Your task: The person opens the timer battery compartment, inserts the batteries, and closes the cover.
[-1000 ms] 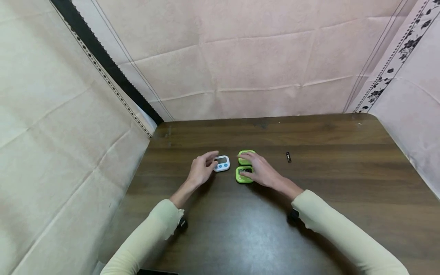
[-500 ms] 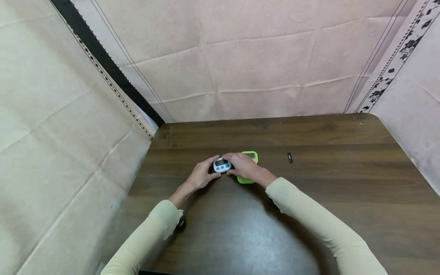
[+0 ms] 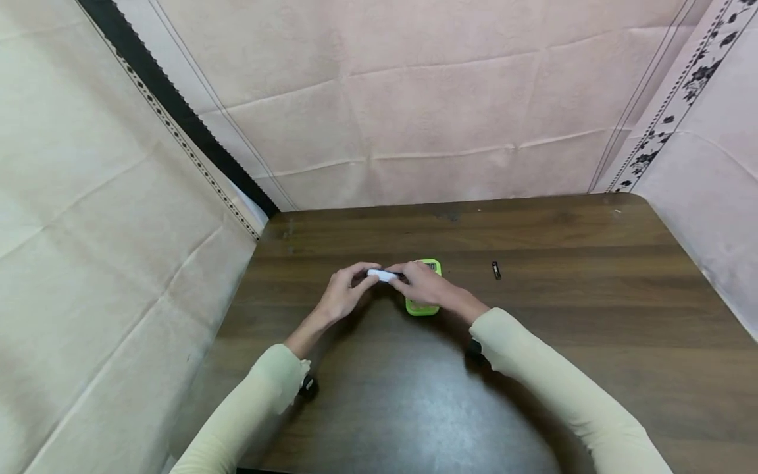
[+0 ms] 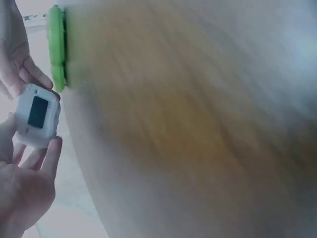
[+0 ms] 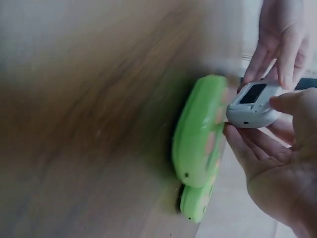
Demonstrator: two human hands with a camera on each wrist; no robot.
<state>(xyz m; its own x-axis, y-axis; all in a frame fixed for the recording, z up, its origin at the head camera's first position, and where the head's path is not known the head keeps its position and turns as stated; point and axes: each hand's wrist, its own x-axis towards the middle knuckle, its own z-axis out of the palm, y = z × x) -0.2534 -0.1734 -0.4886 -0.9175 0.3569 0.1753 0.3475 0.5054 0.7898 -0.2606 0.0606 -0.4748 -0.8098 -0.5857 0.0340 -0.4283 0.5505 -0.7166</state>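
A: What sits nearest?
B: Two pale sleeves, the left sleeve [image 3: 254, 401] and the right sleeve [image 3: 562, 385], reaching forward over the brown tabletop [image 3: 379, 395]. A black wrist device [image 3: 308, 387] shows at the left cuff.
A: And the hands?
B: Both are grasping. The left hand [image 3: 342, 294] pinches one end of a white timer [image 3: 382, 275] between thumb and fingers, and the right hand [image 3: 425, 286] pinches the other end.
A: Where is the timer, exactly?
B: Between the two hands, lifted off the tabletop and tilted, so from the head it appears almost edge-on. The wrist views show a dark rectangle on one face (a display or a panel, I can't fairly say, as those views are soft).
A: Anything beside it?
B: Two green timers, one behind the other, resting on the tabletop. The nearer green timer [image 3: 422, 310] and the farther green timer [image 3: 437, 266] are both partly covered by the right hand from the head.
A: Farther off?
B: A small black object [image 3: 496, 270] lies well to the right, and beyond the tabletop's far edge hangs a creased pale cloth [image 3: 444, 118].
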